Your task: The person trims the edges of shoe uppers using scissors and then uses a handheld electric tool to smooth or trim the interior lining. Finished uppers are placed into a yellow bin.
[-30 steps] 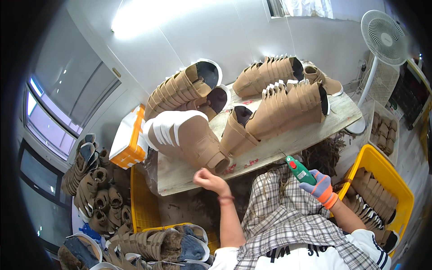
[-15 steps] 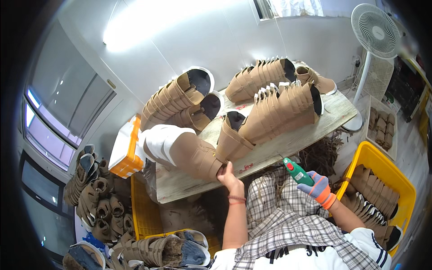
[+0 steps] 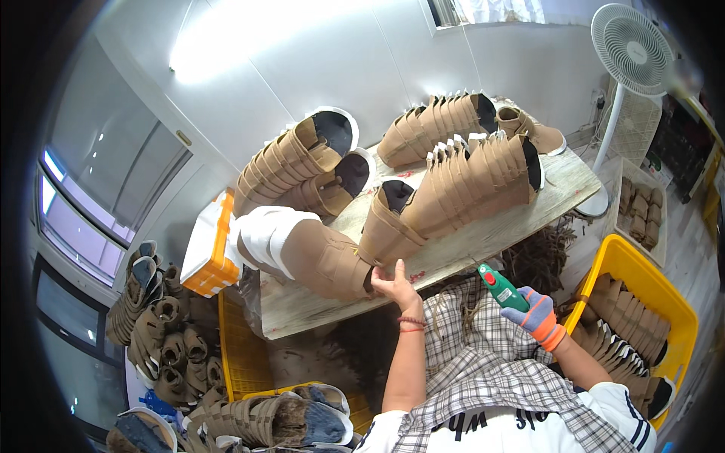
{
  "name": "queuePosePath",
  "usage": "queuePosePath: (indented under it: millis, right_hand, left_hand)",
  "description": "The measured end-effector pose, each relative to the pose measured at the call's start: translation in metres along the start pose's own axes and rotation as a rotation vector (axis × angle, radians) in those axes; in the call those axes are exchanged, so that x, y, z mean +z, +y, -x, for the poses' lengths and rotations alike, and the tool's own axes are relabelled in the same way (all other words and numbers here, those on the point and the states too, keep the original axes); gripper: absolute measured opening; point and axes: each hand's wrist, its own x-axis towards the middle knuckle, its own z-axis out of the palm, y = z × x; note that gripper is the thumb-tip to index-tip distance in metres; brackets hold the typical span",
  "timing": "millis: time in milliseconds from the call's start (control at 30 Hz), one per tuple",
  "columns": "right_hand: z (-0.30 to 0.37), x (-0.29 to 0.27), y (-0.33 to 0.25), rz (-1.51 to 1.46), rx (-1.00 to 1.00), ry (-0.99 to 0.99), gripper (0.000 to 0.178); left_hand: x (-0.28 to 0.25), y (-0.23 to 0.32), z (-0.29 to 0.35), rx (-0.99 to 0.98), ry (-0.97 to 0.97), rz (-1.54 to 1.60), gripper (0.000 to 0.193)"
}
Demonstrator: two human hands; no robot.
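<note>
My left hand (image 3: 397,288) is bare, its thumb raised and apart from the fingers. Its fingertips touch the near, dark-lined edge of a stack of tan shoe uppers (image 3: 321,260) with white toe ends, lying at the front left of the table. Whether the fingers pinch that edge is hard to see. In an orange and grey glove, my right hand (image 3: 538,317) is closed around a green handheld electric tool (image 3: 507,292) with a red button and a thin tip, pointing toward the table's front edge. Close by stands a row of nested tan uppers (image 3: 472,185).
More rows of uppers (image 3: 291,166) stand along the back of the pale wooden table (image 3: 302,313). A yellow crate (image 3: 683,332) of uppers sits to the right, with a white fan (image 3: 633,49) beyond. Finished-looking boots (image 3: 260,423) lie in piles at lower left. A white-and-orange box (image 3: 208,245) adjoins the table.
My left hand has shifted slightly right and up, its thumb lifting from the edge of the stack. That stack has tilted slightly. My right hand with the tool has hardly moved.
</note>
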Motion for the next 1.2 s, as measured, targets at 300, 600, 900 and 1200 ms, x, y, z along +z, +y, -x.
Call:
queuePosePath:
  millis: [300,600,900,1200]
  right_hand:
    - [-0.001,-0.003,-0.004,-0.056,0.05,0.036,0.051]
    - [-0.016,-0.005,-0.017,-0.083,-0.035,-0.049,0.049]
    - [-0.031,-0.021,-0.076,0.154,-0.559,-0.001,0.046]
    - [-0.022,-0.048,-0.074,0.382,-0.862,0.158,0.051]
  left_hand:
    - [0.002,0.025,0.002,-0.123,-0.274,0.293,0.031]
    - [-0.029,0.118,0.011,0.038,-0.525,0.066,0.016]
    - [-0.113,0.259,-0.034,-0.338,-0.556,0.801,0.037]
    - [-0.128,0.234,-0.059,-0.754,-0.59,0.797,0.031]
